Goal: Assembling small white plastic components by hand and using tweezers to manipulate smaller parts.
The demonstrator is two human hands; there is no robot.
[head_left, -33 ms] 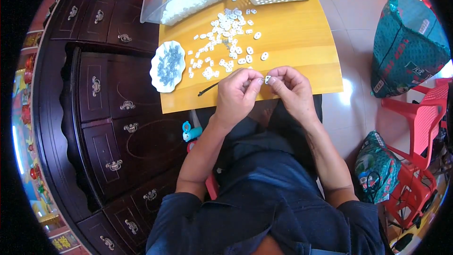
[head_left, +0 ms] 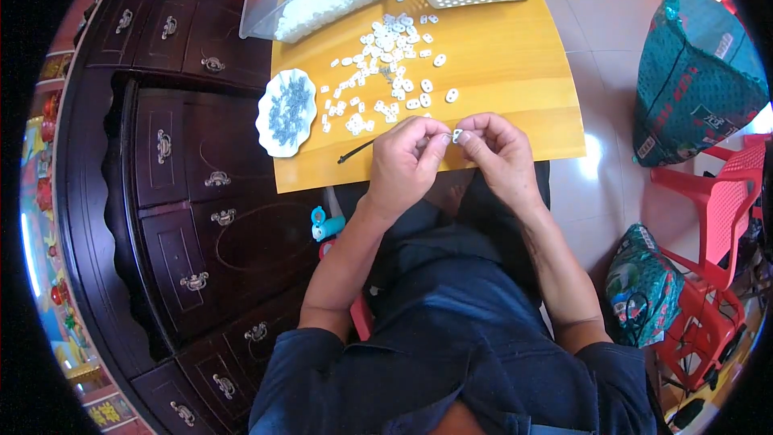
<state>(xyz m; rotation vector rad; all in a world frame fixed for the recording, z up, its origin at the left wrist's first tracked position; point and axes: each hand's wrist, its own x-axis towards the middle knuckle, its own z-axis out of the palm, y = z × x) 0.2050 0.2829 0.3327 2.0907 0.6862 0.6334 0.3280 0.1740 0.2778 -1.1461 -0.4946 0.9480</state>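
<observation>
while both hands meet at the middle of the frame over the near edge of the yellow bench [head_left: 515,72], the left hand [head_left: 407,163] and right hand [head_left: 498,153] pinch one small white piece [head_left: 456,135] between closed fingertips; keeping it low, near the scattered white pieces [head_left: 386,64], should limit drops.

Both hands [head_left: 451,153] on one small white piece [head_left: 456,136] (others scattered)

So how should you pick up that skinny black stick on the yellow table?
Probably pinch the black stick near its free lower-left end, coming from above. It lies flat and slanted on the yellow table, and its other end runs under the left hand.
</observation>
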